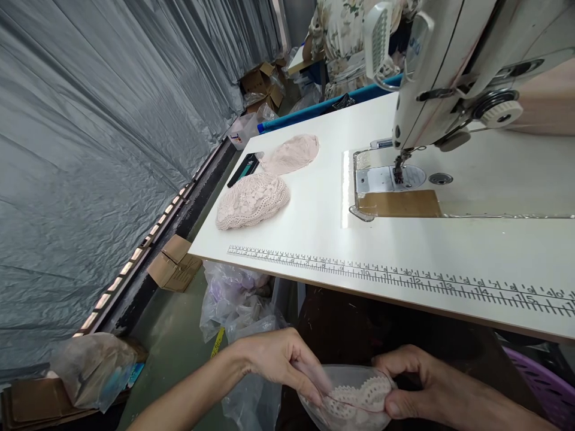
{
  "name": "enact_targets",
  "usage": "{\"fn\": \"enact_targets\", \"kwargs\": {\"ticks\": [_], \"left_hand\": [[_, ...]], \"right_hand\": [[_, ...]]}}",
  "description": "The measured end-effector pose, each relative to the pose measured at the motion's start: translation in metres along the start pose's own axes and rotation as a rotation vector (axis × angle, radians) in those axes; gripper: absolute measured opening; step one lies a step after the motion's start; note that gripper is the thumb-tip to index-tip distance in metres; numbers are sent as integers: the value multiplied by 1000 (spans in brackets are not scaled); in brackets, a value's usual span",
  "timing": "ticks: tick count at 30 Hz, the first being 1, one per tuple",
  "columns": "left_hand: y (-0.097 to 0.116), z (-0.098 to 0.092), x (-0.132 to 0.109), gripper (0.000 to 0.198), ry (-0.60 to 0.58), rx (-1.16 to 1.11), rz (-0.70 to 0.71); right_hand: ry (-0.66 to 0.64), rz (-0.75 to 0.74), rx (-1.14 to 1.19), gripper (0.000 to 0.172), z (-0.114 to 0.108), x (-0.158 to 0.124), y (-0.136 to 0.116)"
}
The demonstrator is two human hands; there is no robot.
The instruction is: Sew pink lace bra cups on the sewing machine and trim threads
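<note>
Below the table's front edge, a sheer, pale rounded fabric piece with scalloped lace [354,400] is held between my two hands. My left hand [287,366] pinches its left side, the fingers slightly blurred. On the right side, my right hand [415,383] grips the edge between thumb and fingers. A dark reddish thread runs across the lace. Farther off on the white table [314,221] lie a folded pale-pink lace piece [254,200] and a smooth pale-pink fabric piece [293,154]. Next to them is a black object with a teal patch [245,169].
A sewing machine [431,102] stands on the table's right. A printed ruler scale [363,272] runs along the front edge. Plastic bags [238,299] and a cardboard box [174,263] are on the floor at left. A purple basket [539,383] sits lower right; a person [344,36] is behind.
</note>
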State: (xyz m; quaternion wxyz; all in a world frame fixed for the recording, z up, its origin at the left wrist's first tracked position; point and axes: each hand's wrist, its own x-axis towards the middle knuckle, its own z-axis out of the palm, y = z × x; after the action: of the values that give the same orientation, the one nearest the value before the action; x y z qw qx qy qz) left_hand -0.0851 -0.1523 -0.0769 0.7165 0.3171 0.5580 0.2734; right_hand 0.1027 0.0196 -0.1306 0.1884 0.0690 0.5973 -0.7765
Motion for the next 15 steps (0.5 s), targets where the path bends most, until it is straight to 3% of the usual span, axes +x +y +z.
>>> {"fn": "enact_targets", "kwargs": {"ticks": [9,15], "left_hand": [[8,11,7,52,89,-141,-48],[16,15,9,33,243,-105,0]], "right_hand": [[186,-31,-62,13,13,0,-18],[371,-68,-207,26,18,-6,-4]]}}
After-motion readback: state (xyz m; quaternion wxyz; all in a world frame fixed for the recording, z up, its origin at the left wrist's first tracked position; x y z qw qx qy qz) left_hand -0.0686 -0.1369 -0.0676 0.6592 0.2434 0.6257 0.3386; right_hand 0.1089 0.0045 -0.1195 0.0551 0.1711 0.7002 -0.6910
